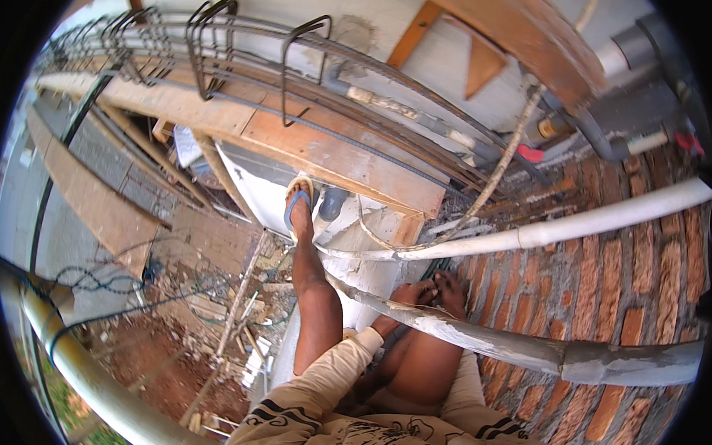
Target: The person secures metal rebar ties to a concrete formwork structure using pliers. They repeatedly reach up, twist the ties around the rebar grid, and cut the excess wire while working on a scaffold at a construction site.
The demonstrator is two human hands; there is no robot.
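Observation:
My left hand (414, 293) is low beside the brick wall, just above the grey, cement-smeared pipe (462, 334). Its fingers are curled, and what they hold, if anything, is too small to make out. Close against it is my right hand (451, 293), also with bent fingers; the grey pipe hides its wrist and forearm. Some thin greenish strands (442, 266) show just beyond the hands. A white pipe (520, 238) slants above them. My left foot, in a blue-strapped sandal (298, 205), rests by a grey pipe end (332, 204).
A rough brick wall (605, 286) fills the right side. Ahead runs wooden formwork (327, 155) with a bent-steel rebar cage (213, 45) above it. To the left lie rubble (155, 349), planks (98, 190) and tangled rope (95, 280). A pale pole (77, 362) crosses the lower left.

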